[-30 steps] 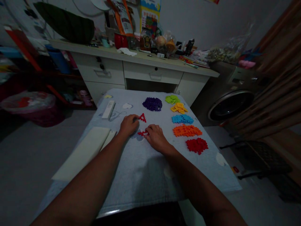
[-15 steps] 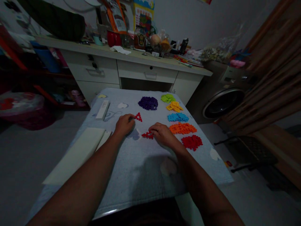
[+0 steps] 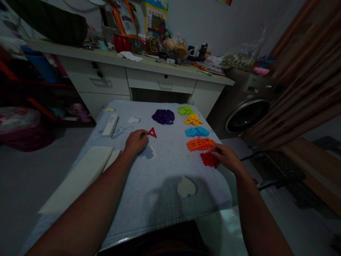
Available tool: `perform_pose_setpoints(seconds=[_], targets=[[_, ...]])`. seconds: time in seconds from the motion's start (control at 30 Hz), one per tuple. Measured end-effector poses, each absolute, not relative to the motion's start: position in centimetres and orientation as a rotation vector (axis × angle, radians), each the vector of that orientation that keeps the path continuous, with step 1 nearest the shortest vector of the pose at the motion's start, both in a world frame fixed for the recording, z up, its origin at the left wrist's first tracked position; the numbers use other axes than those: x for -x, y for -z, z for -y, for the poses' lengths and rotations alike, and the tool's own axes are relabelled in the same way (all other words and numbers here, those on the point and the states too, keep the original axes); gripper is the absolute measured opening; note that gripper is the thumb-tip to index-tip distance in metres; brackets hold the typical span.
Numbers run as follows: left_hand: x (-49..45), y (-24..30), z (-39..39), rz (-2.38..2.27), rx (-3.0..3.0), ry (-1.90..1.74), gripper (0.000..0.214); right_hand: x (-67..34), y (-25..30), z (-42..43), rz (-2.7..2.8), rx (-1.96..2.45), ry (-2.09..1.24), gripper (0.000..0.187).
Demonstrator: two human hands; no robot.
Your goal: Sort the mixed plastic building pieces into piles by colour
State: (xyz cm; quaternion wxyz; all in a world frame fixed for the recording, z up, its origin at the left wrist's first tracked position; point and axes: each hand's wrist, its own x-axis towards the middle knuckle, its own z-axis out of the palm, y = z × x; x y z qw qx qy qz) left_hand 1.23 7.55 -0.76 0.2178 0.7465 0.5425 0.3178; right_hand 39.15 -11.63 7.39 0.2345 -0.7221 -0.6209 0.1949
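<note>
My left hand (image 3: 135,141) rests curled on the light blue cloth (image 3: 165,185), its fingertips pinching a small red triangle built of plastic pieces (image 3: 152,133). My right hand (image 3: 226,159) lies over the red pile of pieces (image 3: 208,159) at the table's right side, fingers bent down onto it; what they hold, if anything, is hidden. Beyond the red pile lie an orange pile (image 3: 200,144), a blue pile (image 3: 196,132), a yellow pile (image 3: 193,120), a green pile (image 3: 185,110) and a purple pile (image 3: 163,116).
A white flat box (image 3: 77,177) and a narrow white box (image 3: 110,125) lie on the table's left part. Behind stands a cluttered white desk with drawers (image 3: 157,80). A washing machine (image 3: 246,106) is at the right, and a dark chair (image 3: 282,170) beside the table.
My right hand has left the middle of the table, where it touched a second red piece, and gone right to the red pile. That piece is no longer seen. The left hand stays.
</note>
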Motion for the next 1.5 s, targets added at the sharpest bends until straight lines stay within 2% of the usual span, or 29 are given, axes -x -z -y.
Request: perform_pose_setpoints(seconds=[0.33, 0.47, 0.73, 0.9, 1.0, 1.13, 1.23, 1.37, 1.5], targets=[[-1.3, 0.4, -7.4, -1.499, -2.060, -0.879, 0.031, -38.2, -6.3, 10.9, 1.888, 2.237, 0.016, 0.012], [-1.4, 0.5, -7.4, -1.501, -2.061, -0.891, 0.030, -36.9, -7.2, 10.0, 1.915, 2.289, 0.124, 0.013], [-1.6, 0.2, -7.2, -1.528, -2.094, -0.901, 0.032, -26.4, -10.7, 3.5, 2.328, 1.934, -0.062, 0.022], [-1.6, 0.5, -7.3, -1.563, -2.091, -0.920, 0.034, -19.6, -7.8, -2.2, 2.480, 1.846, -0.202, 0.028], [-1.7, 0.8, -7.4, -1.561, -2.092, -0.941, 0.035, -17.2, -5.0, -4.7, 2.292, 1.907, -0.165, 0.033], [-1.7, 1.1, -7.5, -1.553, -2.105, -0.966, 0.035, -16.1, -2.5, -6.4, 2.043, 2.005, -0.132, 0.040], [-1.8, 1.1, -7.5, -1.559, -2.089, -0.968, 0.037, -16.5, -1.8, -7.2, 1.997, 1.994, -0.197, 0.035], [-1.8, 1.0, -7.4, -1.575, -2.059, -0.974, 0.040, -17.7, -2.0, -7.4, 2.016, 1.937, -0.333, 0.028], [-1.8, 0.7, -7.3, -1.585, -2.039, -0.953, 0.042, -19.7, -3.5, -5.7, 2.016, 1.842, -0.405, 0.032]])
